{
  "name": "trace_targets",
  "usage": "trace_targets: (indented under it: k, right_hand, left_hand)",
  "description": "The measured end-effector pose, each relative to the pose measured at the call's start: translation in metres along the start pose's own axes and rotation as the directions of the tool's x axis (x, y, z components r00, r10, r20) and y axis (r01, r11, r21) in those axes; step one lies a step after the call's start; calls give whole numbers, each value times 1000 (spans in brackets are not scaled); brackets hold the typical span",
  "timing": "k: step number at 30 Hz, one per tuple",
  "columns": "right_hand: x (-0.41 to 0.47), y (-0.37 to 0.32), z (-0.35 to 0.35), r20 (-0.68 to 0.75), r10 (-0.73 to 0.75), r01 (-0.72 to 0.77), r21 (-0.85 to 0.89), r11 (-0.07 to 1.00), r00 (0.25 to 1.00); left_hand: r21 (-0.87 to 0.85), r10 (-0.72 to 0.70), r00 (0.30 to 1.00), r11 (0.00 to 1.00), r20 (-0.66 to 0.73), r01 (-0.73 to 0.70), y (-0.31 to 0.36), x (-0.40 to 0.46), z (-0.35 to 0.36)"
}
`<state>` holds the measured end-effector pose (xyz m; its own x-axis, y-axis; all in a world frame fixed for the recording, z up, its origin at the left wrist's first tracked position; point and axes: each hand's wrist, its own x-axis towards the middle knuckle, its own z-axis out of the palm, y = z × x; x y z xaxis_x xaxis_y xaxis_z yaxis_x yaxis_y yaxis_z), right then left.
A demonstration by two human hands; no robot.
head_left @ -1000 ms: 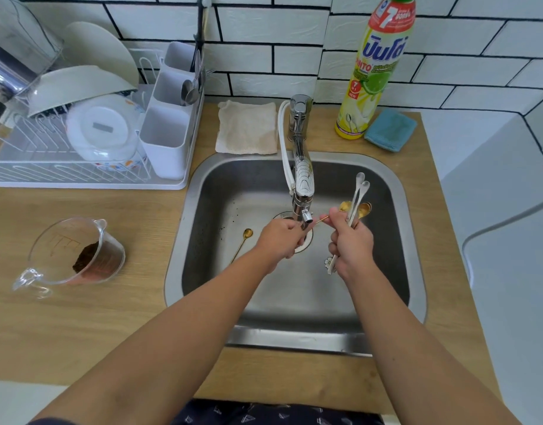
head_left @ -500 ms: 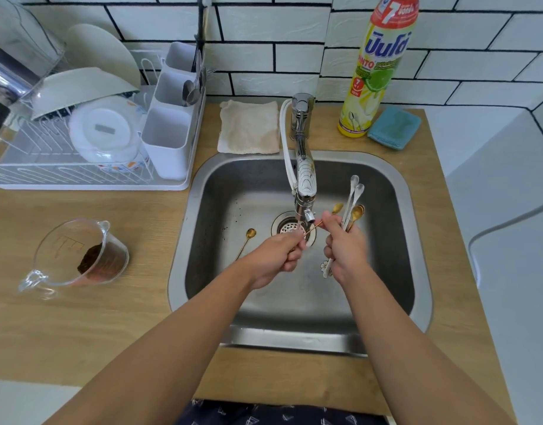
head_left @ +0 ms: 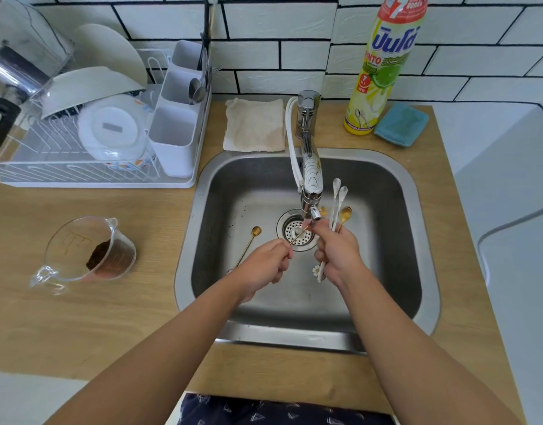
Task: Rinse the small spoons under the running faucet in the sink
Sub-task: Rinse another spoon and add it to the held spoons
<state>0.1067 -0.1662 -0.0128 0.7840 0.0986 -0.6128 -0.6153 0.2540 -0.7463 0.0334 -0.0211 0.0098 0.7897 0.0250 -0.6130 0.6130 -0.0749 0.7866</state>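
My left hand (head_left: 264, 265) pinches one gold spoon (head_left: 299, 234) under the faucet (head_left: 310, 179); my right hand (head_left: 337, 256) grips a bunch of spoons (head_left: 340, 207) over the sink (head_left: 386, 271). Another gold one (head_left: 251, 240) lies in the basin.

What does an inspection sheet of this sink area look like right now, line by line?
Surface: wooden counter around a steel sink; dark specks on the sink floor.
Job's things: one gold spoon held under the faucet; a bunch of spoons in the other hand; a loose gold spoon on the sink floor.
Clutter: measuring cup with brown residue, cloth, soap bottle, blue sponge, dish rack.
Grips: left hand pinches the single spoon; right hand closed on the bunch.
Cables: white hose along the faucet.
Surroundings: white tiled wall.
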Motion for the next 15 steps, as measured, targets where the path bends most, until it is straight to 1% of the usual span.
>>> trace_targets:
  k: [2, 5, 7, 8, 10, 14, 15]
  right_hand:
    - [-4, 6, 4, 45, 8, -6, -47, 999, 999]
    - [-17, 13, 6, 168, 4, 27, -179, 984, 986]
    - [-13, 5, 4, 164, -17, 47, -183, 982, 986]
    - [-9, 2, 3, 147, -25, 49, -164, 985, 989]
    - [-5, 2, 3, 137, -16, 35, -133, 991, 990]
    - [-12, 14, 6, 182, 26, 5, -164, 986, 983]
    - [-11, 11, 5, 170, 28, -1, -154, 988, 985]
  left_hand:
    - [-41, -26, 1000, 999, -12, 26, 3, 0, 0]
    - [-187, -120, 992, 975, 24, 122, 7, 0, -1]
    - [-236, -166, 986, 957, 26, 167, 6, 0, -1]
    - [-226, -166, 986, 960, 18, 166, 7, 0, 0]
    - [-154, -135, 991, 979, -10, 132, 10, 1, 4]
    - [-56, -47, 997, 997, -66, 43, 16, 2, 9]
    - [-4, -19, 997, 1000, -81, 18, 14, 1, 8]
